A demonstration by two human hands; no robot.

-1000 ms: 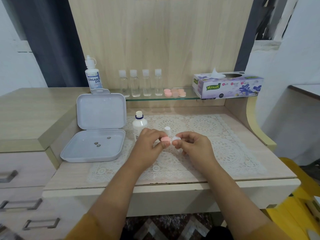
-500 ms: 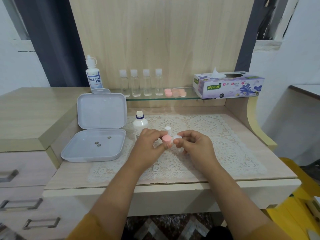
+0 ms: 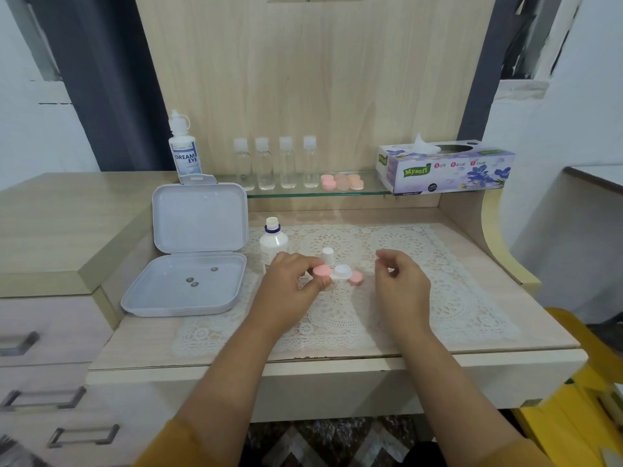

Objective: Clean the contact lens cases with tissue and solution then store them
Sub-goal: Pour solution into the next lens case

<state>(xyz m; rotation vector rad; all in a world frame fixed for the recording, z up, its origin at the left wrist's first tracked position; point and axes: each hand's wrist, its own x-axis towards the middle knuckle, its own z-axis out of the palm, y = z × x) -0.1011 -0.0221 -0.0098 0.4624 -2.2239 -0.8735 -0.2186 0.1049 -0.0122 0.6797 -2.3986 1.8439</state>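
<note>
While the left hand pinches the contact lens case by its capped pink end, the other well stands uncapped and white, so tipping is the main risk: one-ended grip, any twist and whatever is in the open well spills onto the lace mat. Loose pink cap lies on the mat just beside the case's open end; could roll or get knocked by the right hand, judged likely if that hand sweeps back in low. Small white cap stands just behind the case, near the opened solution bottle; bottle is uncapped, w/ the left wrist close by, so a nudge could upset it. Left hand: thumb and forefinger clamped on the capped end, wrist low over the mat. Right hand: off the case, raised slightly to its right, fingers loosely curled, thumb and forefinger tips near each other; cannot tell if anything small is held between them. Storage box lies open at left. Tissue box on the glass shelf, not yet used from what shows.
</note>
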